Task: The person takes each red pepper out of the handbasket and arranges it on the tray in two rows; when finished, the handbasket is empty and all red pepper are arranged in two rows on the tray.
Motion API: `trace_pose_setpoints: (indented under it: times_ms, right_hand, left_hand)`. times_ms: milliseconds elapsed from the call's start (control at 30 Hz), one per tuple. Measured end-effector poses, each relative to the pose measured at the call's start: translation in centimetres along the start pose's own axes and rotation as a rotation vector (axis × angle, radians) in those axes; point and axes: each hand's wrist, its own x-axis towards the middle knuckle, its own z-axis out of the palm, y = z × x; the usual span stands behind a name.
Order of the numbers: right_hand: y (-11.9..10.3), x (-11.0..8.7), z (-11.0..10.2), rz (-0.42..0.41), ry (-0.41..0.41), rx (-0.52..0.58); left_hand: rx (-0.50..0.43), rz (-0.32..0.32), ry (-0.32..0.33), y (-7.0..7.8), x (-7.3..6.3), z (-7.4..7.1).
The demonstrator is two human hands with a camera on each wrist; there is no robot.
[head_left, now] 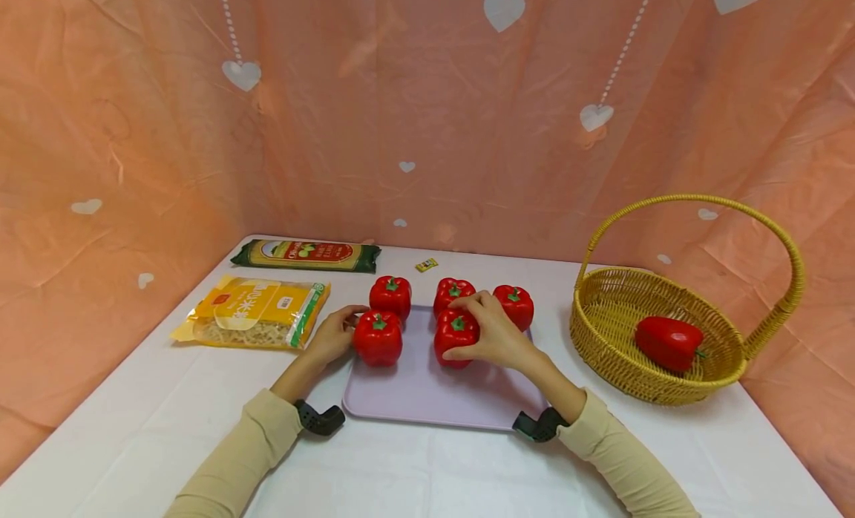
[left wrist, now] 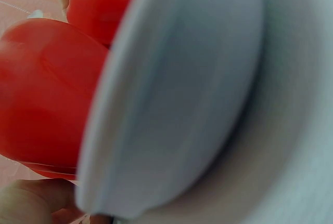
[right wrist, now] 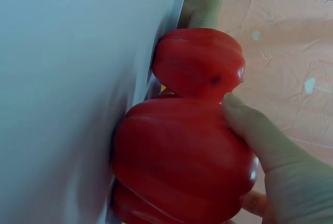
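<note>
My right hand [head_left: 497, 332] holds the front middle red bell pepper [head_left: 457, 338], thumb on its near side and fingers over the far side. In the right wrist view the thumb lies along that pepper [right wrist: 182, 156], which sits low over the tray. My left hand [head_left: 332, 338] is at the left side of the front left bell pepper [head_left: 378, 340], fingers loosely bent; whether they touch it is unclear. Behind stand three more peppers, at left [head_left: 390, 295], middle [head_left: 452, 292] and right [head_left: 514, 306]. The lilac tray [head_left: 434, 403] lies underneath; its rim [left wrist: 171, 99] fills much of the left wrist view.
A wicker basket [head_left: 601, 355] with a tall handle stands at right, a red pepper [head_left: 670, 343] lying in it. On the left are a yellow noodle bag [head_left: 254, 312] and a long green-ended packet [head_left: 307, 255]. A tiny yellow sachet [head_left: 426, 265] lies at the back.
</note>
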Motion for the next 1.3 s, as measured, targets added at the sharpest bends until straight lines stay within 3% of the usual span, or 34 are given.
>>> trace_pose_setpoints:
  times_ms: [333,800,1300]
  right_hand:
    - [0.0,-0.1,-0.2,-0.015,-0.057,0.003]
    - [0.2,-0.5,-2.3,-0.067,-0.148,-0.027]
    - [0.6,-1.5,-6.9,-0.126,-0.086,0.049]
  left_hand:
    - [-0.008,0.005,0.001,0.1,-0.2,-0.1]
    - [0.006,0.019,0.005,-0.1,0.0,-0.1]
    - [0.030,0.020,0.000,-0.1,0.1,-0.2]
